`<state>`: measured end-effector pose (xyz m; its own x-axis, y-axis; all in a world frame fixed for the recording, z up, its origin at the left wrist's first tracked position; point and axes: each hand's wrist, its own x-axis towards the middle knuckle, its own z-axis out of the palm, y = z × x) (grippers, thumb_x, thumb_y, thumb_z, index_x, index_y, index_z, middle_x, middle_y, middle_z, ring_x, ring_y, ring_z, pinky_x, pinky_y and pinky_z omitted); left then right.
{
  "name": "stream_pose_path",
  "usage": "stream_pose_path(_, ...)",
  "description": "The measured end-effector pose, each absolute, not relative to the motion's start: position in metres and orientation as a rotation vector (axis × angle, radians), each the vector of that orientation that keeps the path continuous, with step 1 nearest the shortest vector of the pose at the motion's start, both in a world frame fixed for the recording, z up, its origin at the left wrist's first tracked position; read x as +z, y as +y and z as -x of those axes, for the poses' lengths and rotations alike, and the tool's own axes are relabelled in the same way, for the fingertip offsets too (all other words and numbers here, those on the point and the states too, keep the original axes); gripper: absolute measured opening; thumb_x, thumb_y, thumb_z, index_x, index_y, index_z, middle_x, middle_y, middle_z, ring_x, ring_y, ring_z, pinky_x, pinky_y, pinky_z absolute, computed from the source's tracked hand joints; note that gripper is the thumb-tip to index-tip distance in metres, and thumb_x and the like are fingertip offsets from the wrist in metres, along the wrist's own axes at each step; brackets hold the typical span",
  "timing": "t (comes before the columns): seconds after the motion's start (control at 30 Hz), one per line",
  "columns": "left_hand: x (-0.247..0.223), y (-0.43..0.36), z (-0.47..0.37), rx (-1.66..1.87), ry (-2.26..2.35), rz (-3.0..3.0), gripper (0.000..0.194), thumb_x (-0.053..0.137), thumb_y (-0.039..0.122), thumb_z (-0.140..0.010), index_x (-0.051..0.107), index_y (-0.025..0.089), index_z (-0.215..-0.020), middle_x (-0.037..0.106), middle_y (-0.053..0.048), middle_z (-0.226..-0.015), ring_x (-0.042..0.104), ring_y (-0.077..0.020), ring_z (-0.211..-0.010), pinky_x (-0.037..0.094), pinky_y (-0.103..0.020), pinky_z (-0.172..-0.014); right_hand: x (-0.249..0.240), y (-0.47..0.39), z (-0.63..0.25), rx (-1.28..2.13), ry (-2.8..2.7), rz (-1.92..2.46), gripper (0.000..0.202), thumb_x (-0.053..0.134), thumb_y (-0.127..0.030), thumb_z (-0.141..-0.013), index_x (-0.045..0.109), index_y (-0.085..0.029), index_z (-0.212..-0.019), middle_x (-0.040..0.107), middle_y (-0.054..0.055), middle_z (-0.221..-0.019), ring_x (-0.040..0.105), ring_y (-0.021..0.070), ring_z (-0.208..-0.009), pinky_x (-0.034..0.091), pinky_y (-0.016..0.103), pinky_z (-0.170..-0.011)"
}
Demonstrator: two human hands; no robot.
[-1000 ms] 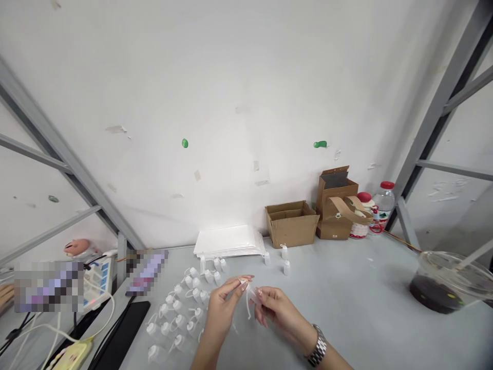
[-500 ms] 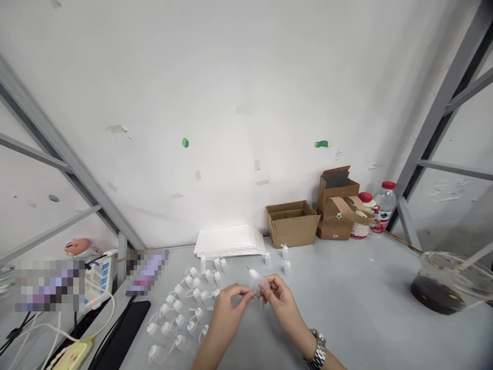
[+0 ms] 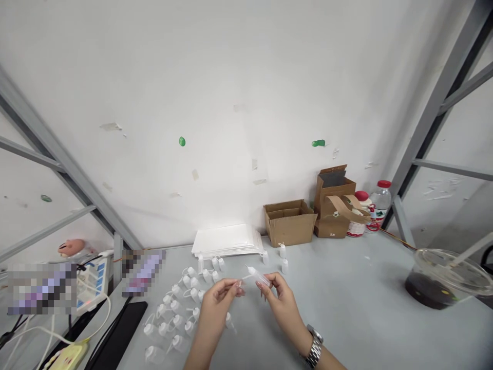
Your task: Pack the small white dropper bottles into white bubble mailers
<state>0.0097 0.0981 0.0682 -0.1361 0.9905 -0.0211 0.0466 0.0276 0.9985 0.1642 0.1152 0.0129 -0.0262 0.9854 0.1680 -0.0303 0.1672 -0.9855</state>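
A small translucent squeeze bottle (image 3: pixel 261 278) with a thin needle tip is tilted up and to the left, its body pinched in the fingers of my right hand (image 3: pixel 280 294). From its neck a white strap (image 3: pixel 246 277) runs to my left hand (image 3: pixel 222 296), whose thumb and fingers are closed on its end; a cap there is hidden by the fingertips. Left of my hands, several similar small bottles (image 3: pixel 175 307) with looped white straps stand on the grey table (image 3: pixel 339 308). A few more bottles (image 3: pixel 282 250) stand beyond my right hand.
A stack of white sheets (image 3: pixel 227 239), an open cardboard box (image 3: pixel 290 228), a brown paper bag (image 3: pixel 332 210) and a red-capped bottle (image 3: pixel 381 203) line the wall. A plastic cup of dark drink (image 3: pixel 435 282) stands right. Phones, cables and a power strip (image 3: pixel 92 285) lie left.
My left hand has moved left from the bottle body, with the strap stretched out between. The bottle now leans further over in my right hand. The view has shifted slightly.
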Motion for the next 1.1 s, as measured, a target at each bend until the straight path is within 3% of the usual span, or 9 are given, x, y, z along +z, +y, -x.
stream_pose_path(0.13,0.065,0.101,-0.004,1.503,1.354,-0.848,0.033,0.076,0.033,-0.054,0.067,0.015,-0.079,0.072,-0.006,-0.076,0.067,-0.0196,-0.073,0.051,-0.030,-0.075,0.012,0.112,-0.164,1.135,-1.328,1.037,0.022,0.057,-0.041,-0.079,0.054,-0.019,-0.078,0.052,-0.001,-0.066,0.048,0.0153,-0.066,0.037,0.026,-0.065)
stream_pose_path(0.27,0.063,0.102,-0.004,1.676,1.179,-0.546,0.030,0.073,0.019,-0.061,0.064,0.014,-0.089,0.072,-0.006,-0.078,0.067,-0.0176,-0.082,0.052,-0.026,-0.078,0.017,0.106,-0.164,1.128,-1.525,1.000,0.020,0.059,-0.038,-0.077,0.054,-0.019,-0.077,0.054,0.000,-0.071,0.051,0.0168,-0.072,0.039,0.028,-0.070)
stream_pose_path(0.43,0.058,0.102,-0.010,1.709,1.095,-0.384,0.019,0.063,0.004,-0.070,0.064,0.013,-0.086,0.071,-0.005,-0.081,0.068,-0.0150,-0.078,0.054,-0.022,-0.073,0.024,0.101,-0.164,1.051,-1.654,0.960,0.017,0.059,-0.035,-0.078,0.055,-0.019,-0.077,0.055,0.002,-0.075,0.052,0.0181,-0.076,0.041,0.029,-0.073)
stream_pose_path(0.57,0.057,0.101,-0.014,1.666,1.117,-0.416,0.013,0.068,0.008,-0.067,0.064,0.012,-0.078,0.071,-0.005,-0.075,0.068,-0.0150,-0.071,0.055,-0.021,-0.067,0.023,0.101,-0.165,1.012,-1.616,0.969,0.018,0.056,-0.036,-0.080,0.054,-0.018,-0.077,0.053,0.002,-0.075,0.053,0.0178,-0.075,0.042,0.030,-0.072)
stream_pose_path(0.8,0.055,0.100,-0.015,1.605,1.112,-0.497,0.031,0.081,0.026,-0.051,0.065,0.013,-0.074,0.071,-0.004,-0.072,0.068,-0.0174,-0.075,0.053,-0.020,-0.065,0.023,0.102,-0.164,0.998,-1.610,1.011,0.019,0.056,-0.037,-0.080,0.055,-0.018,-0.078,0.054,0.003,-0.075,0.053,0.0182,-0.075,0.042,0.030,-0.072)
stream_pose_path(1.1,0.056,0.101,-0.014,1.602,1.141,-0.521,0.032,0.082,0.028,-0.049,0.065,0.013,-0.072,0.071,-0.004,-0.073,0.068,-0.0181,-0.077,0.053,-0.022,-0.069,0.021,0.103,-0.164,0.976,-1.604,1.029,0.019,0.056,-0.037,-0.079,0.056,-0.019,-0.077,0.055,0.002,-0.073,0.053,0.0181,-0.074,0.042,0.029,-0.071)
